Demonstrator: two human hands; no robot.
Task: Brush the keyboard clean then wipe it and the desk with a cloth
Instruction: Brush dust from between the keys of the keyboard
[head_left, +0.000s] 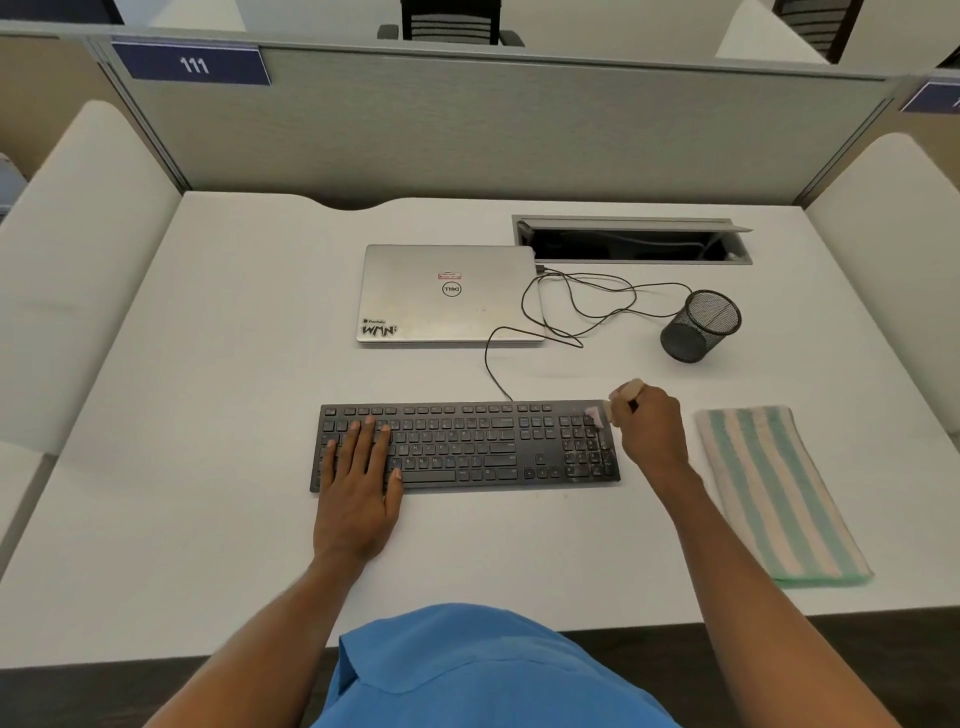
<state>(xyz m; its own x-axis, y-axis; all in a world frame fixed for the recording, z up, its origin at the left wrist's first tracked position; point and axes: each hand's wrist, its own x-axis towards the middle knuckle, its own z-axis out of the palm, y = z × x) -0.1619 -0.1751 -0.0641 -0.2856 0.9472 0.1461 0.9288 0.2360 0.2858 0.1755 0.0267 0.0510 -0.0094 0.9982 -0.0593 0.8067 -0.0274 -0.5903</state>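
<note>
A black keyboard (467, 447) lies on the white desk (234, 364) in front of me. My left hand (361, 483) rests flat on its left keys with the fingers straight. My right hand (649, 431) grips a small brush (621, 397) with a pale handle, blurred by motion. The brush's bristles touch the top right corner of the keyboard by the number pad. A folded cloth (779, 493) with green and cream stripes lies on the desk to the right of my right hand, untouched.
A shut silver laptop (449, 293) lies behind the keyboard, with a thin black cable (571, 306) looping beside it. A black mesh pen cup (698, 327) lies tipped at the right. An open cable hatch (631, 241) sits in the desk's back. Grey partitions surround the desk.
</note>
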